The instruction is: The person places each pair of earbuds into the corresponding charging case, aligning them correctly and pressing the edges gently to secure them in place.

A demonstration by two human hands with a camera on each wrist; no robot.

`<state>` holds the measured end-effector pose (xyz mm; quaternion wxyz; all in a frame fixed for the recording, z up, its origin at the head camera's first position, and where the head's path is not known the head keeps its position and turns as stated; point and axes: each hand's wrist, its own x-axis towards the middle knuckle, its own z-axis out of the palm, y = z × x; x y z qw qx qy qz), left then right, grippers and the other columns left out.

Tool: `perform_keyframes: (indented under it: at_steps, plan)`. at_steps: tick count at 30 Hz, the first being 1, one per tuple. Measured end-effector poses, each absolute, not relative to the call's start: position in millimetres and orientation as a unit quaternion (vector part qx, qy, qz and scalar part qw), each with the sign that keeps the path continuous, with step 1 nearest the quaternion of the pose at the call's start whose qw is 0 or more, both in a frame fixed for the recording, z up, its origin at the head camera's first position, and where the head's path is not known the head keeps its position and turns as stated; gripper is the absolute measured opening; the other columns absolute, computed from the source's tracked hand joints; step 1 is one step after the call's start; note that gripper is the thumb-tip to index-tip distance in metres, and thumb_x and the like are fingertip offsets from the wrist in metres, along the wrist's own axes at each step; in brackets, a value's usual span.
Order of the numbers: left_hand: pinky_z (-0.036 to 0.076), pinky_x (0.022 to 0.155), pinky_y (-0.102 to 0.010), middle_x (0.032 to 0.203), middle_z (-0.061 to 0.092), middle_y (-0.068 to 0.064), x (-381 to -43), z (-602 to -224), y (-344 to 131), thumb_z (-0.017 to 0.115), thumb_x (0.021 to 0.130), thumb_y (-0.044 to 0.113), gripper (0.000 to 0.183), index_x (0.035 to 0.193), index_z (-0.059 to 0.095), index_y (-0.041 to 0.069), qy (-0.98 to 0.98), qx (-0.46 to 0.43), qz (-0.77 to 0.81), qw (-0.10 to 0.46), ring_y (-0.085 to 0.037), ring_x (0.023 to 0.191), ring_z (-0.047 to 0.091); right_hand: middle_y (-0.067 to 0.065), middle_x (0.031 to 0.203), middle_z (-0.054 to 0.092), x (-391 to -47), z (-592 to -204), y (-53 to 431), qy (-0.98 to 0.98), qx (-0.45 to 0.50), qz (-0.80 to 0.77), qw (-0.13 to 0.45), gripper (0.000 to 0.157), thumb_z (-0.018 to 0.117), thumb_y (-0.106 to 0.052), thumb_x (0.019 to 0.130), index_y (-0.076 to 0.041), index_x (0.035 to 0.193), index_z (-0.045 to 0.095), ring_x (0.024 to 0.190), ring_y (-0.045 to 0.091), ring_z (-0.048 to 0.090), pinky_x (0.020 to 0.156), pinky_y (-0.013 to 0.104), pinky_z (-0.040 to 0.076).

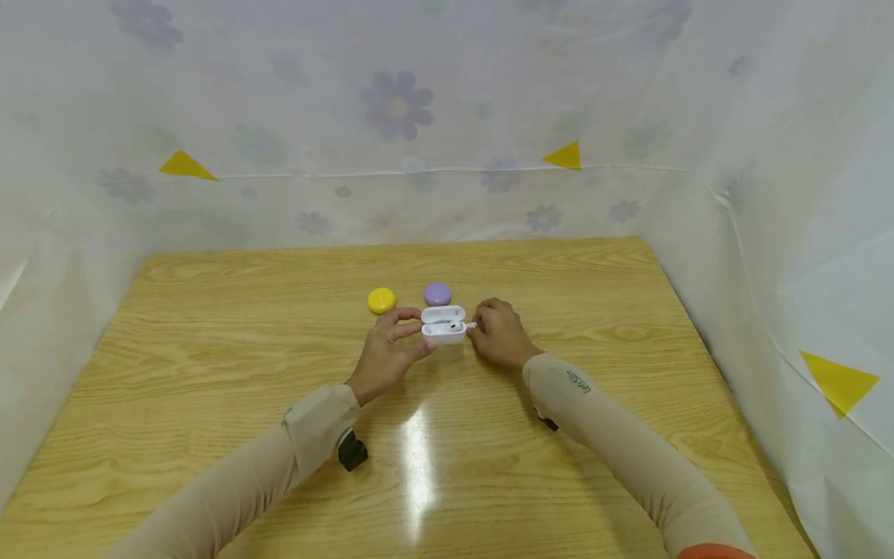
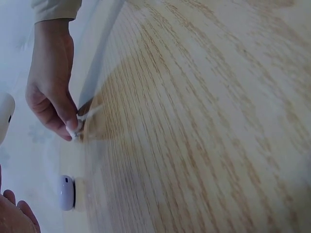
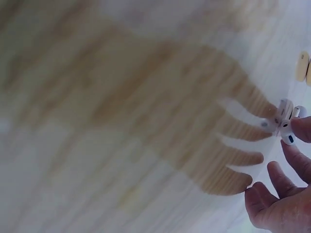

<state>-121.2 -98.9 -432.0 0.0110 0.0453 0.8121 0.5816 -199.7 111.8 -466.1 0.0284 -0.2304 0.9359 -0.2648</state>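
My left hand (image 1: 391, 349) holds a white earbud case (image 1: 444, 334) with its lid raised, pinched at the left side between thumb and fingers. One white earbud (image 1: 455, 327) shows inside the case. Just right of the case, my right hand (image 1: 501, 334) pinches another white earbud (image 3: 287, 132) between thumb and fingertip. The left wrist view catches the right hand (image 2: 51, 92) with that earbud, part of the left hand (image 2: 17, 216), and the case's edge (image 2: 5, 116).
Behind the case on the wooden table (image 1: 244, 349) sit a yellow round case (image 1: 382, 300) and a lilac round case (image 1: 438, 294). White flowered sheeting (image 1: 447, 210) with yellow triangular pieces stands around the table's back and sides.
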Motion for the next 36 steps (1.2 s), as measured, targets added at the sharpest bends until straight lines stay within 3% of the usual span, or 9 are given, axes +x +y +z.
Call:
perform_keyframes:
  at_steps: [6, 15, 31, 36]
  plan:
    - [0.033, 0.109, -0.050, 0.128, 0.055, -0.007, -122.8, -434.2, -98.3, 0.075, 0.082, 0.013, 0.034, 0.113, 0.069, 0.000, 0.811, 0.052, 0.583, 0.004, -0.027, 0.131, 0.041, 0.019, 0.113, 0.064, -199.2, -462.6, 116.4, 0.925, -0.250, -0.288, 0.005, 0.008, 0.065, -0.009, 0.086, -0.001, 0.087, 0.067, 0.114, 0.036, 0.056, 0.103, 0.049, 0.043]
    - [0.035, 0.107, -0.049, 0.128, 0.055, -0.006, -123.6, -434.9, -93.8, 0.074, 0.082, 0.012, 0.031, 0.110, 0.069, 0.000, 0.808, 0.052, 0.587, 0.009, -0.025, 0.131, 0.041, 0.023, 0.122, 0.058, -198.3, -450.7, 130.0, 0.909, -0.239, -0.340, -0.013, 0.011, 0.060, -0.008, 0.088, 0.001, 0.092, 0.064, 0.120, 0.040, 0.051, 0.107, 0.052, 0.039]
    - [0.033, 0.108, -0.050, 0.128, 0.055, -0.008, -125.6, -435.4, -88.4, 0.074, 0.082, 0.013, 0.031, 0.110, 0.070, 0.000, 0.814, 0.065, 0.577, 0.005, -0.026, 0.128, 0.042, 0.023, 0.119, 0.059, -191.5, -410.6, 134.7, 0.862, -0.304, -0.364, -0.179, 0.013, 0.069, -0.004, 0.084, 0.001, 0.094, 0.064, 0.116, 0.039, 0.053, 0.098, 0.052, 0.045]
    - [0.030, 0.110, -0.051, 0.128, 0.056, -0.006, -125.3, -435.4, -87.4, 0.074, 0.083, 0.015, 0.032, 0.112, 0.070, 0.002, 0.812, 0.065, 0.579, 0.012, -0.025, 0.129, 0.041, 0.021, 0.119, 0.059, -186.2, -396.0, 131.1, 0.848, -0.321, -0.367, -0.206, 0.013, 0.070, -0.005, 0.084, 0.000, 0.094, 0.064, 0.116, 0.036, 0.052, 0.093, 0.048, 0.047]
